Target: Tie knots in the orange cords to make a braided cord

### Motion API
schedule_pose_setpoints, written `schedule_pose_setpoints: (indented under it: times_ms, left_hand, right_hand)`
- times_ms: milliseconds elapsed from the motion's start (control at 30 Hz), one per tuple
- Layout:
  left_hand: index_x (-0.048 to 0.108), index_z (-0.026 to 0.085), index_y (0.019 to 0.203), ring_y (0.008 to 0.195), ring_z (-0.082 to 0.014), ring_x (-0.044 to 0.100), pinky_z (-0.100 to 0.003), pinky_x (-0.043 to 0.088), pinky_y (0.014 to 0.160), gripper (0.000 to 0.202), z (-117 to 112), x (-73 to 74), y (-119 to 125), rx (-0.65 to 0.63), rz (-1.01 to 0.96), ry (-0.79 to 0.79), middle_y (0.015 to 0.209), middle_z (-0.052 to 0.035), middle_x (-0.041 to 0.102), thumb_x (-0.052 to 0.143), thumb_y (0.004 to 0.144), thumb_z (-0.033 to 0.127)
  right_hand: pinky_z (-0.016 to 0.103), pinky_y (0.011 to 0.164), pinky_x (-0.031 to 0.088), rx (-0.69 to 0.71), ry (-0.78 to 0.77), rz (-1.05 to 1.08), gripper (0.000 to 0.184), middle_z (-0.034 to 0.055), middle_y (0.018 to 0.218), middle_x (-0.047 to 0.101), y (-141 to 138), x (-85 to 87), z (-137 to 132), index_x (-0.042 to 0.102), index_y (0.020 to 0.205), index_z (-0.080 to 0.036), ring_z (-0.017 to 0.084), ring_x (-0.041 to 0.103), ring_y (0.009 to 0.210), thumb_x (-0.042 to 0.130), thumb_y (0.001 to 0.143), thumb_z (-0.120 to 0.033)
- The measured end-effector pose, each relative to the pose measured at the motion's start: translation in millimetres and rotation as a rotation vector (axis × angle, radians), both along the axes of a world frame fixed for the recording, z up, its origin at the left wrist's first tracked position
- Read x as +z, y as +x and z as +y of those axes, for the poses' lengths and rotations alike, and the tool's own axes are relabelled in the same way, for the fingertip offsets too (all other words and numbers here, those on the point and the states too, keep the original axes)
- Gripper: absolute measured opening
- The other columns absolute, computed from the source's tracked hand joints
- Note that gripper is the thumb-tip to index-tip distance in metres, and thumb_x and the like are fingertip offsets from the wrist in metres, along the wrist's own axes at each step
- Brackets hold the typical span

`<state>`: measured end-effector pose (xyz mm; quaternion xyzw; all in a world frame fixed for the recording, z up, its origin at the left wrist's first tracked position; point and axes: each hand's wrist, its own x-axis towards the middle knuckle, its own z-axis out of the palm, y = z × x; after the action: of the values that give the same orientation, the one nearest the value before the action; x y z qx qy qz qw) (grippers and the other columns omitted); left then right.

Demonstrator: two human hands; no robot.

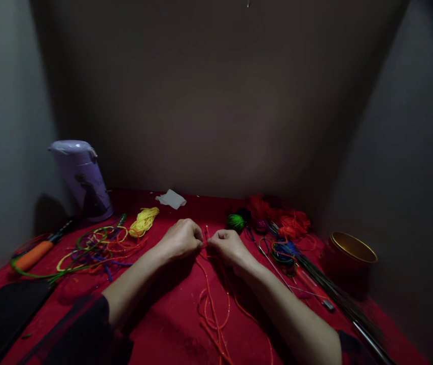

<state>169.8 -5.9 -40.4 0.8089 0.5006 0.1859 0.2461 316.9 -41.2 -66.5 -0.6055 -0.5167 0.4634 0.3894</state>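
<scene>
Close together over the middle of the red cloth [155, 314], both my hands pinch the same orange-red cord [209, 294]. My left hand [182, 239] has its fingers closed on the cord from the left. From the right, the thumb and forefinger of my right hand [228, 246] are pressed together on it. A short end of the cord stands up between the two hands. Its long strands run down toward me and lie in loose loops on the cloth. The exact crossing of the cord at the fingertips is too small to make out.
Left: a purple flask [83, 182], a yellow yarn skein [144, 221], tangled coloured cords [95, 248], an orange-handled tool [34, 256], a black flat object [7, 314]. Behind lies white tissue [171, 199]. Right: a green yarn ball [235, 222], red yarn [294, 223], a gold-rimmed container [349, 258].
</scene>
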Motion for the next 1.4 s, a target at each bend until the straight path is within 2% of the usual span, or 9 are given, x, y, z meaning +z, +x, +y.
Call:
schedule_pose_setpoints:
  times_ms: [233,367,500,600,833,1067,1200,1300,1400]
  left_hand:
    - [0.071,0.014,0.063,0.053,-0.0135,0.053,-0.021,0.029,0.045,0.023,-28,16.7,12,-0.207,0.062,-0.136,0.055,-0.0041,0.063,0.049,0.057,0.009]
    - [0.068,0.014,0.06,0.044,-0.0104,0.046,-0.02,0.027,0.041,0.012,-32,20.6,12,-0.367,0.006,-0.391,0.05,-0.0019,0.059,0.057,0.062,0.019]
    - [0.056,0.014,0.05,0.037,-0.0076,0.035,-0.02,0.021,0.038,0.027,-14,13.5,9,0.022,-0.201,-0.292,0.039,0.0019,0.047,0.059,0.067,0.035]
    - [0.054,0.014,0.058,0.036,-0.007,0.037,-0.019,0.023,0.04,0.015,-3,3.3,11,0.252,-0.32,-0.274,0.04,0.0045,0.045,0.059,0.066,0.025]
    - [0.057,0.011,0.068,0.035,-0.007,0.038,-0.02,0.021,0.037,0.013,-6,-2.1,10,0.101,-0.554,-0.67,0.047,0.0005,0.053,0.052,0.057,0.007]
    - [0.059,0.012,0.076,0.042,-0.0032,0.034,-0.017,0.031,0.046,0.011,4,33.8,-16,0.134,-1.034,-0.672,0.05,0.006,0.041,0.061,0.065,0.014]
    - [0.06,0.013,0.074,0.038,-0.004,0.024,-0.019,0.017,0.041,0.012,7,51.9,-28,0.247,-0.724,-0.376,0.045,0.0069,0.035,0.062,0.068,0.023]
    - [0.062,0.014,0.066,0.045,-0.0093,0.04,-0.022,0.025,0.046,0.014,13,56.3,-42,0.454,-0.238,-0.028,0.052,0.0,0.05,0.062,0.067,0.028]
    - [0.066,0.018,0.069,0.066,-0.0213,0.056,-0.026,0.031,0.056,0.018,14,60.6,-56,0.545,0.266,0.123,0.071,-0.0089,0.063,0.062,0.066,0.035]
  right_hand:
    - [0.02,0.034,0.012,0.05,-0.043,0.043,0.017,-0.0083,0.036,0.031,2,4.0,-1,0.039,0.046,-0.018,0.004,0.022,0.032,0.044,0.062,-0.014]
    - [0.02,0.033,0.013,0.094,-0.029,0.088,0.016,-0.008,0.036,0.032,5,2.7,0,0.04,0.047,-0.018,0.004,0.023,0.032,0.045,0.062,-0.016]
    - [0.02,0.033,0.013,0.103,-0.027,0.151,0.015,-0.0083,0.038,0.034,6,0.4,1,0.045,0.052,-0.017,0.004,0.023,0.033,0.051,0.065,-0.023]
    - [0.02,0.033,0.011,0.096,-0.039,0.176,0.016,-0.0099,0.038,0.031,6,1.0,1,0.046,0.055,-0.017,0.003,0.02,0.032,0.055,0.065,-0.026]
    - [0.019,0.031,0.011,0.117,-0.035,0.212,0.01,-0.0096,0.038,0.033,8,2.3,1,0.049,0.059,-0.017,0.004,0.022,0.031,0.053,0.065,-0.024]
    - [0.019,0.032,0.009,0.115,-0.053,0.23,0.016,-0.0108,0.039,0.029,9,-1.5,2,0.044,0.057,-0.018,0.003,0.017,0.032,0.056,0.066,-0.025]
    - [0.019,0.032,0.009,0.115,-0.057,0.218,0.016,-0.011,0.038,0.028,9,-0.4,2,0.045,0.057,-0.018,0.003,0.016,0.032,0.055,0.067,-0.024]
    - [0.019,0.032,0.009,0.116,-0.035,0.206,0.017,-0.0103,0.037,0.029,8,2.9,0,0.044,0.055,-0.018,0.004,0.017,0.033,0.055,0.067,-0.024]
    - [0.019,0.032,0.01,0.108,-0.035,0.202,0.015,-0.0101,0.037,0.03,8,5.5,-1,0.045,0.056,-0.018,0.004,0.018,0.032,0.053,0.067,-0.023]
